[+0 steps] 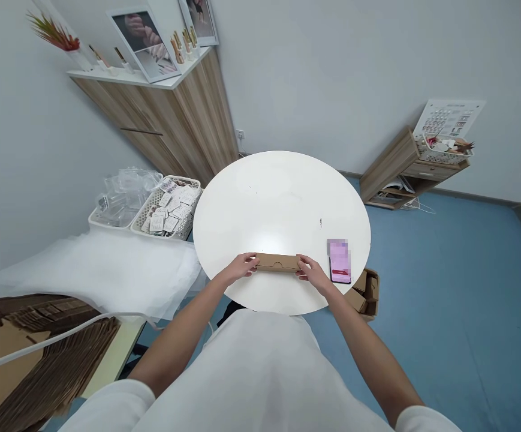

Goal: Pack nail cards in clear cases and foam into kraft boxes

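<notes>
A long, narrow brown cardboard box [278, 263] is at the near part of the round white table [278, 198]. Its flap side with a half-round thumb notch faces me, and it looks closed. My left hand [242, 266] grips the box's left end between thumb and fingers. At the opposite end, my right hand [312, 272] holds it the same way. Whether the box rests on the tabletop or is slightly raised, I cannot tell. Beside my right hand lies a phone [340, 263] with a lit pink screen, partly blurred.
On the left stand a basket of printed cards [170, 213], a basket of clear plastic packaging [125, 195], white translucent sheets [120, 264] and stacked flat cardboard [71, 354]. An open carton [372, 294] with brown boxes sits below the table's right edge. Cabinets line the wall.
</notes>
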Demonstrator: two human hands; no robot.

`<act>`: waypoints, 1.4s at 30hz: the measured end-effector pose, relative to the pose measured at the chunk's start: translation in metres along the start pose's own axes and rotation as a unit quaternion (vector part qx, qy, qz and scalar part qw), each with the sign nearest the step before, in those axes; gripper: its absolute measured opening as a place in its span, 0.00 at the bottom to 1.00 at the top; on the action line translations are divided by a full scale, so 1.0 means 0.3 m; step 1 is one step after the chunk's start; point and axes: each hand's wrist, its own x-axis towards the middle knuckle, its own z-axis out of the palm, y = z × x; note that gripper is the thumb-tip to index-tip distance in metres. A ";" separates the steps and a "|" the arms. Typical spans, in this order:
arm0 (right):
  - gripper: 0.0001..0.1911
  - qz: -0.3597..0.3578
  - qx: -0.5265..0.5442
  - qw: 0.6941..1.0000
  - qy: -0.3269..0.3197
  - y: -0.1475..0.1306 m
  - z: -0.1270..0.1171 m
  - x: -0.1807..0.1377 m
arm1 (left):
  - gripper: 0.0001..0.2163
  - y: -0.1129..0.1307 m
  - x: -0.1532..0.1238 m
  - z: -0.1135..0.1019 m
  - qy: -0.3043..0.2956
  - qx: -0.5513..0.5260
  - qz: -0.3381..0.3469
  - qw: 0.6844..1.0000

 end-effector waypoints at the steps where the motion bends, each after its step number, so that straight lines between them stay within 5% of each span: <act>1: 0.22 -0.008 0.001 1.000 0.001 0.009 0.004 0.000 | 0.26 -0.006 -0.003 0.002 -0.003 0.003 0.012 1.000; 13: 0.21 -0.074 -0.031 0.996 0.042 0.039 0.034 0.002 | 0.20 -0.092 0.028 0.025 0.077 0.020 0.140 0.987; 21: 0.13 -0.076 0.041 0.994 0.060 0.130 0.121 0.002 | 0.21 -0.203 0.012 0.087 0.134 0.037 0.126 0.982; 28: 0.32 -0.055 -0.013 0.987 0.152 0.203 0.217 -0.020 | 0.33 -0.214 -0.006 0.083 0.167 0.140 0.076 0.973; 35: 0.29 -0.037 -0.154 0.971 0.177 0.217 0.270 -0.026 | 0.19 -0.210 0.030 0.041 0.107 0.260 0.101 0.954; 42: 0.29 -0.005 -0.187 0.962 0.200 0.216 0.304 -0.030 | 0.34 -0.246 0.020 0.019 0.064 0.278 0.141 0.948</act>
